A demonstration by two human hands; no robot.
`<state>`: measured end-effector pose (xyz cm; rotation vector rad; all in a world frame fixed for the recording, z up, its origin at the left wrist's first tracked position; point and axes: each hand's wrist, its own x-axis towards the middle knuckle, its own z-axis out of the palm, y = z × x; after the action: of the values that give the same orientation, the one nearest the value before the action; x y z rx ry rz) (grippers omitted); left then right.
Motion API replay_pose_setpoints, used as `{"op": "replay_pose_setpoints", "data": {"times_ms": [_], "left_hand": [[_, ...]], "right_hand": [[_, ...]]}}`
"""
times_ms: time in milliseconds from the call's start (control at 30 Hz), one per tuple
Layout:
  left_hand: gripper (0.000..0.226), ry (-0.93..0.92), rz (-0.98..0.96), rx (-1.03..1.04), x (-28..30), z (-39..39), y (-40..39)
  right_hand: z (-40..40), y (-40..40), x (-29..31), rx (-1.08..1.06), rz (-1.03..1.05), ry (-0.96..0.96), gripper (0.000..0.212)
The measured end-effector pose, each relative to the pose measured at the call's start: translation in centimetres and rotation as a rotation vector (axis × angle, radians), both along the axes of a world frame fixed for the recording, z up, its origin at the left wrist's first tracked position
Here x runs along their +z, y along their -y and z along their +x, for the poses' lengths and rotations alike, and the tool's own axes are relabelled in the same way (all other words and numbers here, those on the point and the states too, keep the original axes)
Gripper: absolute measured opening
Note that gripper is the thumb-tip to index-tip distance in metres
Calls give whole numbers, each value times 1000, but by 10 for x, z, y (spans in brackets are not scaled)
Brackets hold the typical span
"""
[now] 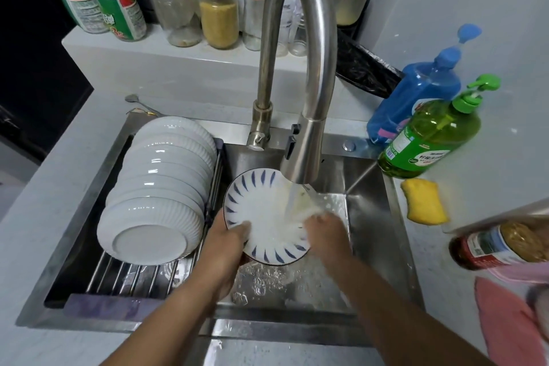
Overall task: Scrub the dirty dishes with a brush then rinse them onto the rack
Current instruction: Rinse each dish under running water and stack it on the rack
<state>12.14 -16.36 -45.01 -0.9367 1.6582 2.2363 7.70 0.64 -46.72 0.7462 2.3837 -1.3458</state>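
A white plate with blue dashes round its rim (261,211) is tilted under the running tap (300,157) over the steel sink (377,229). My left hand (228,241) grips the plate's lower left rim, thumb on its face. My right hand (326,232) lies on the plate's right side in the water stream; its fingers are blurred by the water. A row of several white ribbed bowls (160,187) lies overturned on the roll-up rack (130,276) across the left of the sink. No brush is visible.
A yellow sponge (424,202) lies on the counter right of the sink, behind it a green soap bottle (430,137) and a blue one (416,92). Jars and bottles (178,9) line the back ledge. A pink cloth (511,324) and a jar (499,246) sit at the right edge.
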Motion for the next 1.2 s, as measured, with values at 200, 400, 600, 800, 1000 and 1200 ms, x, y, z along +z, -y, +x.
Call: {"op": "replay_pose_setpoints", "data": {"times_ms": [200, 400, 600, 800, 1000, 1200], "left_hand": [[38, 126, 115, -63, 0, -3, -11], [66, 73, 91, -114, -3, -7, -20], [57, 29, 78, -79, -3, -18, -8], [53, 45, 80, -134, 3, -15, -15], [61, 143, 64, -90, 2, -29, 1], [50, 268, 121, -103, 8, -42, 22]], "right_hand": [[-17, 0, 3, 463, 537, -439, 16], [-1, 34, 24, 1057, 185, -105, 47], [4, -2, 19, 1245, 399, -185, 66], [-25, 10, 8, 1142, 460, -35, 60], [8, 22, 40, 1252, 37, -115, 49], [10, -45, 23, 1071, 151, -425, 33]]}}
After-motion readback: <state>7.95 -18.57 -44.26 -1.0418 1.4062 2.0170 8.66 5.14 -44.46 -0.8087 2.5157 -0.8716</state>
